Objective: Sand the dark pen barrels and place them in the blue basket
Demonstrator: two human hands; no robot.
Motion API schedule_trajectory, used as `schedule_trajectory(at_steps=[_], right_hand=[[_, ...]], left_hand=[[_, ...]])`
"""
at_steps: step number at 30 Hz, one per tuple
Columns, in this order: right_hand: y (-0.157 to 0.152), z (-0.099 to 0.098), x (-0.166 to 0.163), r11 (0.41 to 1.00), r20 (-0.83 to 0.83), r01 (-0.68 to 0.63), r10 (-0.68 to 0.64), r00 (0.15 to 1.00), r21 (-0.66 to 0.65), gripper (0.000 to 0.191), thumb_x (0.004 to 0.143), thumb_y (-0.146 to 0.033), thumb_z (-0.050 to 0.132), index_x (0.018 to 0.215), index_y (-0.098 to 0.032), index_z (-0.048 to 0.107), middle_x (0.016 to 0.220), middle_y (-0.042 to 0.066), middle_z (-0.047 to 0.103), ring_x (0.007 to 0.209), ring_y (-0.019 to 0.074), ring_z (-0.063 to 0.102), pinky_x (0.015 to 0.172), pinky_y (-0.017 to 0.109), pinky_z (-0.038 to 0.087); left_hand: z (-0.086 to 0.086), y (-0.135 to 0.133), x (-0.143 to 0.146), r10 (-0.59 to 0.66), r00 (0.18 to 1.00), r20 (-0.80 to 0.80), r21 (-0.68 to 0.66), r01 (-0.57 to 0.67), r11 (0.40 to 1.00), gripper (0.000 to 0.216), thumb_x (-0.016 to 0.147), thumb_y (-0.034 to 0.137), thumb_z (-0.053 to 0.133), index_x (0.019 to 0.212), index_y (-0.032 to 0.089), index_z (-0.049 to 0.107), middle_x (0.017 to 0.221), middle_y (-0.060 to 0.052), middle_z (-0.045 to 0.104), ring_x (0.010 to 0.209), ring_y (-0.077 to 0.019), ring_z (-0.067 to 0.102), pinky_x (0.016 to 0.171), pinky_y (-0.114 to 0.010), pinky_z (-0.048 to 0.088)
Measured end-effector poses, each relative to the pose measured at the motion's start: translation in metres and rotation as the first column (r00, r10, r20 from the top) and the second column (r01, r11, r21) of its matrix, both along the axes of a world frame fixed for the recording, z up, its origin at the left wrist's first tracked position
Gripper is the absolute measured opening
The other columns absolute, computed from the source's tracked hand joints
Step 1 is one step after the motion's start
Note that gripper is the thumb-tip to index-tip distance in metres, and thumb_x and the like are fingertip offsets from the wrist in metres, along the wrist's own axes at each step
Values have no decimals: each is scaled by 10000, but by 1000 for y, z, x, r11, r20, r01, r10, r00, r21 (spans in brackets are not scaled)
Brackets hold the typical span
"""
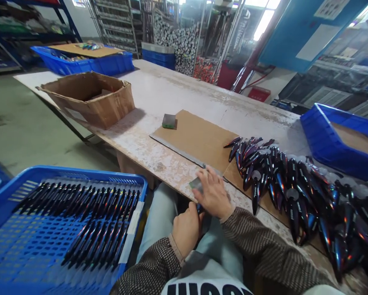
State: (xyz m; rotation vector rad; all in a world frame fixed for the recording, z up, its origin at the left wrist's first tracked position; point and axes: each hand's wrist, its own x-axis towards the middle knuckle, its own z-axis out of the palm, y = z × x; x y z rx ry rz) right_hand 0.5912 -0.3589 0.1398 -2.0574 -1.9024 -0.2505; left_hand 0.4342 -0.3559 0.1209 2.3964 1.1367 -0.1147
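My left hand (186, 227) is closed around a dark glossy piece (199, 208), mostly hidden by the fingers, over my lap at the table's edge. Just above it, my right hand (213, 194) holds a grey sanding block (196, 184) with a green edge, its fingers bent over one side. A second sanding block (169, 121) lies on the cardboard sheet (199, 133) ahead. To the right of my hands is a heap of dark, shiny, pointed pieces (276, 172) with translucent round tabs, lying partly on cardboard.
At lower left, a blue perforated crate (88, 171) holds rows of similar dark pieces. An open cardboard box (110, 106) stands on the table's left part, before a blue tray (113, 63). Another blue bin (321, 135) is at right. Racks and a blue panel (288, 37) stand behind.
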Motion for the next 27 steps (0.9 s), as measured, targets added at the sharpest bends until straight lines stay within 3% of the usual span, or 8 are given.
schedule_trajectory(at_steps=[3, 8, 12, 17, 20, 24, 27], right_hand=[[-1, -1, 2, 992, -13, 120, -119, 993, 47, 425, 978, -366, 475, 1344, -151, 475, 1383, 178, 494, 1383, 351, 290, 1044, 513, 317], [-3, -4, -3, 999, 18, -37, 37, 999, 4, 451, 975, -376, 497, 1370, -162, 462, 1436, 160, 455, 1406, 333, 260, 1070, 501, 286], [0, -5, 18, 990, 6, 140, -140, 990, 24, 407, 987, -374, 466, 1328, -153, 491, 1407, 169, 482, 1370, 329, 309, 1028, 487, 324], [4, 5, 34, 988, -79, 137, -131, 988, 70, 427, 979, -407, 490, 1340, -179, 480, 1363, 142, 516, 1324, 316, 365, 1006, 471, 347], [-6, 10, 26, 976, -137, 200, -186, 973, 92, 413, 966, -441, 511, 1296, -194, 513, 1272, 133, 566, 1259, 333, 420, 967, 462, 372], [-28, 7, 4, 986, -46, 158, -156, 987, 44, 361, 990, -449, 493, 1241, -195, 545, 1305, 159, 547, 1259, 352, 411, 969, 485, 344], [-23, 2, -3, 973, -39, 225, -223, 974, 55, 324, 1000, -442, 474, 1183, -189, 563, 1239, 168, 575, 1217, 362, 430, 944, 500, 342]], left_hand=[[-1, 1, 0, 2, 1000, -5, -8, -2, 1000, 254, 1026, 359, 378, 1126, 156, 495, 885, -124, 722, 829, -298, 738, 664, -341, 534], [-1, 1, -1, -8, 1000, 21, 8, 8, 1000, 240, 1022, 311, 384, 1148, 141, 497, 904, -142, 727, 848, -316, 738, 680, -371, 547], [0, 0, 0, 33, 999, 1, 27, -33, 999, 262, 1022, 382, 406, 1114, 160, 508, 853, -121, 730, 822, -319, 740, 662, -366, 548], [1, 1, -1, 40, 999, 30, -23, -39, 999, 266, 1028, 386, 389, 1144, 169, 489, 887, -112, 743, 852, -321, 738, 673, -361, 538], [1, 1, -2, 32, 999, 38, -42, -30, 999, 288, 1034, 397, 359, 1170, 171, 476, 878, -111, 745, 860, -320, 737, 676, -354, 529], [0, -1, -1, 37, 998, 48, -84, -33, 996, 282, 1029, 367, 367, 1217, 171, 446, 905, -116, 750, 865, -324, 736, 680, -363, 526], [-2, -3, 1, 33, 997, 66, -128, -25, 991, 270, 1024, 348, 369, 1213, 168, 438, 901, -116, 749, 852, -322, 736, 673, -361, 522]])
